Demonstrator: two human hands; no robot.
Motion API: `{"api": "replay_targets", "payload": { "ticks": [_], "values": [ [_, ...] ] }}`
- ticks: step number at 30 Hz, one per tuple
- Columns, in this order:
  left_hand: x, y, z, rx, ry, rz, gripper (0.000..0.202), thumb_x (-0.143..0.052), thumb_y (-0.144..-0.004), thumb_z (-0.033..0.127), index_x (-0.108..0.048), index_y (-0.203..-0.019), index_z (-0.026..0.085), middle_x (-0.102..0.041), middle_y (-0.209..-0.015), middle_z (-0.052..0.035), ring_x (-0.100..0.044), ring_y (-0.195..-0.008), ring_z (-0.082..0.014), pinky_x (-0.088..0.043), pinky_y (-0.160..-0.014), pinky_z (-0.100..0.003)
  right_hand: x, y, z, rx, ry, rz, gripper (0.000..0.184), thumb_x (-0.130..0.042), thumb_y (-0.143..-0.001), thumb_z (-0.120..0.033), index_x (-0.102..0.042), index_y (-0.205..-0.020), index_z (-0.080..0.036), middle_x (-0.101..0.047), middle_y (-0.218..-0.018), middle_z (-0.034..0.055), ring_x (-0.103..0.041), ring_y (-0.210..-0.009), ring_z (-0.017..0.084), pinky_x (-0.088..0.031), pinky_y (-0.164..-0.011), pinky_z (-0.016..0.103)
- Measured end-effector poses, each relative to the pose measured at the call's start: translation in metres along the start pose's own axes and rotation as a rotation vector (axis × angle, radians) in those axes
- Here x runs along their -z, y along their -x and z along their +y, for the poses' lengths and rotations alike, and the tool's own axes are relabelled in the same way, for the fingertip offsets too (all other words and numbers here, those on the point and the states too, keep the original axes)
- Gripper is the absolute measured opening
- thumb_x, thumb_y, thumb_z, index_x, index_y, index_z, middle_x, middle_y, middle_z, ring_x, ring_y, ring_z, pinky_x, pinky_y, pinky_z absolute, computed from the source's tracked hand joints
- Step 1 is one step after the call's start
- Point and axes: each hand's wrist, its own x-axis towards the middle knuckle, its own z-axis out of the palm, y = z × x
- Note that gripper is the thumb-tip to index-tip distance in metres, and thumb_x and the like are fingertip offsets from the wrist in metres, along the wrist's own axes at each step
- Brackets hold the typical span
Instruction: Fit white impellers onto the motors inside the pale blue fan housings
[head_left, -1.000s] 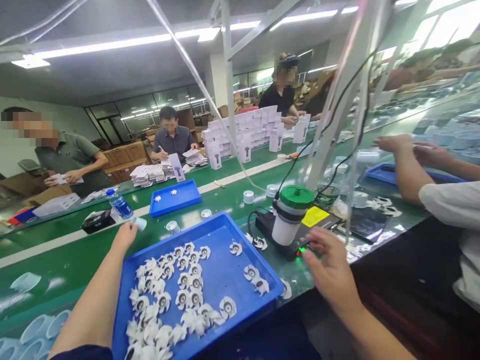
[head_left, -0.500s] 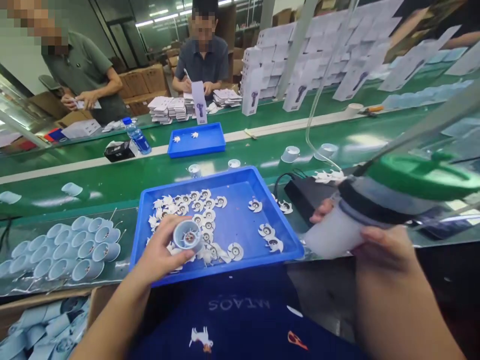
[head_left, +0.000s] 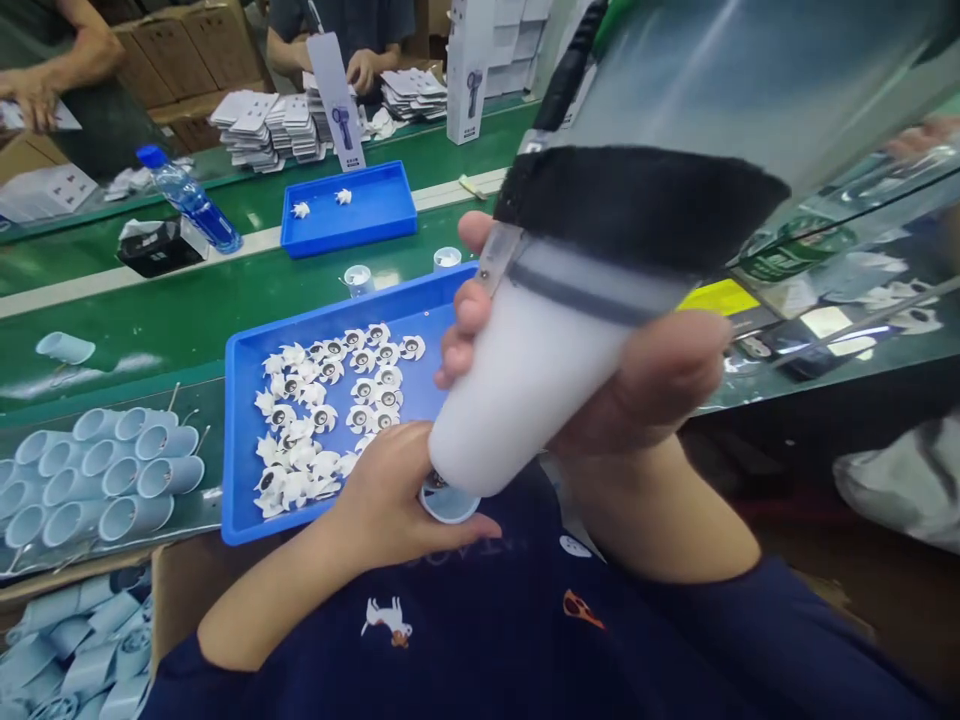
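Canister (head_left: 555, 330), gripped by right hand (head_left: 641, 385), moved over cup (head_left: 453, 506) gripped by left hand (head_left: 401, 480); green bench (head_left: 172, 310), cartons (head_left: 169, 60) beyond.

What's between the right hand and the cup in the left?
In the head view, the lower end of the white container extends from the right hand over the mouth of the cup; contact is unclear.

Handheld tool (head_left: 517, 375): white, black-banded
Cup (head_left: 451, 504): pale blue
Tray (head_left: 234, 430): bright blue
Fan wheels (head_left: 298, 455): white, grey-centred
Shirt (head_left: 480, 650): navy, white-and-brown dog print
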Motion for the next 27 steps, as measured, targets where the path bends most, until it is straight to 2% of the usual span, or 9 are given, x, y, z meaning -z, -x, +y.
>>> {"api": "replay_targets", "payload": {
  "ticks": [10,12,15,17,19,21,22,24,27],
  "values": [
    [-0.001,-0.004,0.000,0.010,0.036,0.040,0.047,-0.069,-0.083,0.064,-0.057,-0.078,0.019,-0.064,-0.071,-0.0014,-0.058,-0.062,-0.0166,-0.045,-0.057,-0.029,0.001,0.008,0.003,0.019,0.153,0.003,0.051,-0.071,-0.075,-0.069,-0.061,-0.093,-0.023,-0.063,-0.089,0.0029,-0.067,-0.082,0.023,-0.061,-0.073,0.038],
    [0.000,-0.005,0.000,0.015,0.035,0.031,0.046,-0.070,-0.082,0.063,-0.057,-0.076,0.019,-0.064,-0.071,-0.0017,-0.059,-0.063,-0.0174,-0.044,-0.058,-0.030,0.003,0.007,0.005,0.013,0.157,0.005,0.052,-0.070,-0.075,-0.070,-0.062,-0.097,-0.023,-0.063,-0.091,0.0027,-0.068,-0.084,0.024,-0.061,-0.075,0.039],
    [0.003,-0.005,0.003,0.057,0.051,-0.019,0.043,-0.073,-0.080,0.061,-0.060,-0.078,0.020,-0.066,-0.074,-0.0022,-0.061,-0.066,-0.0194,-0.045,-0.062,-0.031,0.004,0.005,0.008,0.025,0.117,0.026,0.057,-0.071,-0.077,-0.067,-0.060,-0.114,-0.026,-0.064,-0.097,0.0017,-0.069,-0.090,0.025,-0.061,-0.079,0.040],
    [0.006,-0.005,0.005,0.133,0.081,-0.105,0.045,-0.076,-0.076,0.062,-0.065,-0.088,0.021,-0.069,-0.079,-0.0020,-0.063,-0.069,-0.0204,-0.046,-0.063,-0.031,0.005,0.002,0.009,0.037,0.072,0.058,0.060,-0.074,-0.077,-0.064,-0.058,-0.122,-0.028,-0.065,-0.097,0.0005,-0.070,-0.088,0.023,-0.061,-0.078,0.038],
    [0.011,-0.004,0.002,0.223,0.050,-0.239,0.058,-0.080,-0.071,0.063,-0.066,-0.112,0.023,-0.071,-0.086,-0.0017,-0.065,-0.072,-0.0217,-0.047,-0.062,-0.030,0.009,-0.001,0.009,0.053,0.030,0.089,0.062,-0.080,-0.072,-0.062,-0.059,-0.121,-0.028,-0.065,-0.094,-0.0007,-0.069,-0.082,0.020,-0.061,-0.075,0.034],
    [0.020,0.002,-0.009,0.303,-0.085,-0.345,0.080,-0.082,-0.069,0.061,-0.057,-0.137,0.026,-0.073,-0.093,-0.0028,-0.067,-0.077,-0.0243,-0.048,-0.064,-0.031,0.021,0.001,0.007,0.101,0.015,0.136,0.065,-0.085,-0.066,-0.061,-0.063,-0.117,-0.026,-0.064,-0.092,-0.0016,-0.067,-0.077,0.017,-0.061,-0.072,0.030],
    [0.026,0.006,-0.018,0.354,-0.178,-0.352,0.086,-0.081,-0.070,0.059,-0.052,-0.144,0.027,-0.074,-0.095,-0.0037,-0.068,-0.079,-0.0257,-0.048,-0.066,-0.032,0.030,0.004,0.006,0.131,0.030,0.178,0.066,-0.088,-0.064,-0.059,-0.064,-0.115,-0.026,-0.064,-0.091,-0.0019,-0.066,-0.076,0.016,-0.061,-0.072,0.028],
    [0.043,0.019,-0.041,0.502,-0.346,-0.248,0.087,-0.079,-0.072,0.059,-0.049,-0.148,0.027,-0.075,-0.099,-0.0062,-0.069,-0.083,-0.0283,-0.051,-0.071,-0.035,0.055,0.016,0.004,0.172,0.115,0.299,0.062,-0.090,-0.062,-0.053,-0.067,-0.115,-0.029,-0.063,-0.091,-0.0024,-0.064,-0.077,0.014,-0.060,-0.075,0.026],
    [0.068,0.042,-0.075,0.741,-0.473,0.118,0.079,-0.075,-0.073,0.060,-0.055,-0.142,0.026,-0.072,-0.118,-0.0095,-0.070,-0.099,-0.0318,-0.054,-0.085,-0.041,0.098,0.040,-0.001,0.242,0.391,0.568,0.054,-0.091,-0.063,-0.046,-0.069,-0.112,-0.036,-0.060,-0.091,-0.0017,-0.062,-0.079,0.015,-0.058,-0.083,0.030]
  ]
}}
